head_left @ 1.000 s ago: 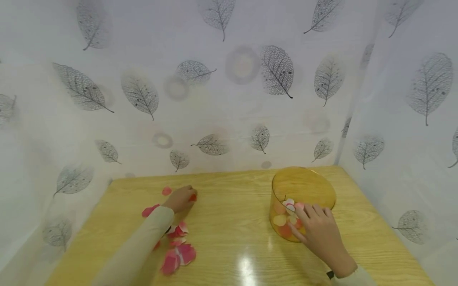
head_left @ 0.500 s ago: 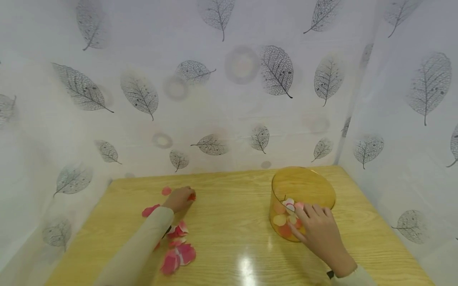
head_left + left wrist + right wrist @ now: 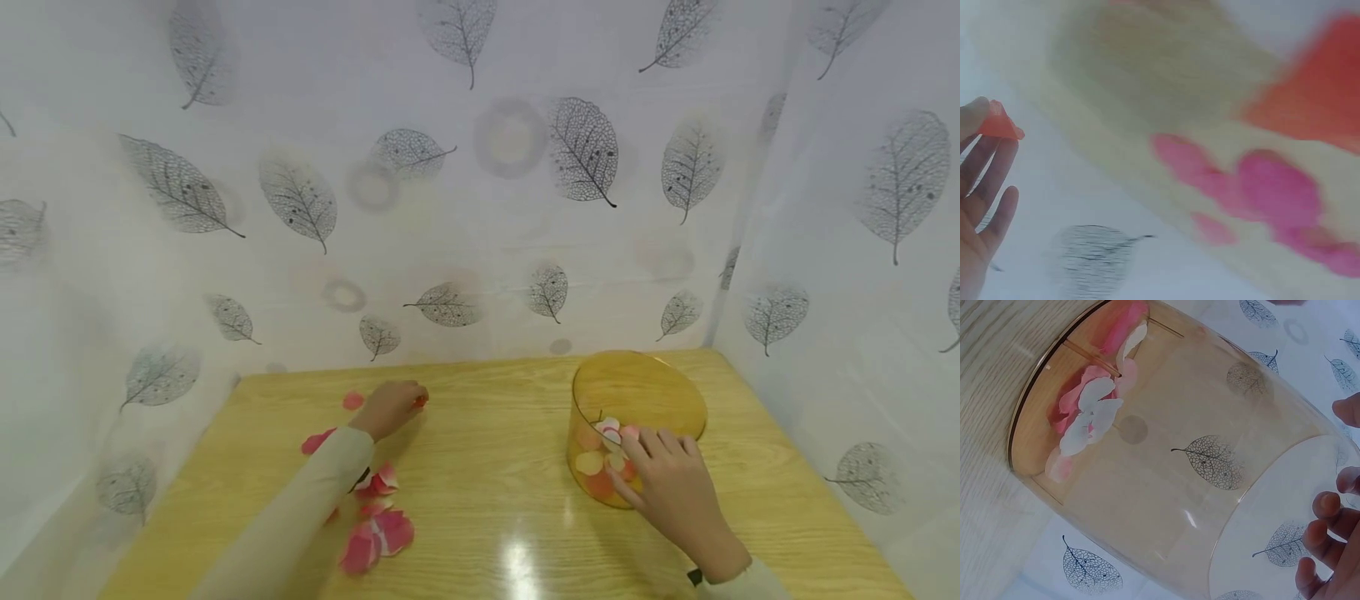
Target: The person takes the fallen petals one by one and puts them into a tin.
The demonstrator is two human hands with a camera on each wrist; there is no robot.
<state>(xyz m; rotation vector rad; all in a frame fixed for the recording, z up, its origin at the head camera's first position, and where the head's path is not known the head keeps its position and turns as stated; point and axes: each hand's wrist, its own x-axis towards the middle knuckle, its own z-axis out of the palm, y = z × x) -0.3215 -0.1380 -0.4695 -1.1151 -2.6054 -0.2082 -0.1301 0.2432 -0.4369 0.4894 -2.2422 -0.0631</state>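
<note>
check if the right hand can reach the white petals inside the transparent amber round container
Probably yes: the right hand is by the container, whose open top leaves the white petals uncovered.

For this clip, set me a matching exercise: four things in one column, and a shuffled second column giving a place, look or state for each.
1. left hand
2. container
3. white petals
4. table

A. inside the container
B. wood-grained
C. pinching a red petal
D. see-through amber

Pairs: 1-C, 2-D, 3-A, 4-B
</note>
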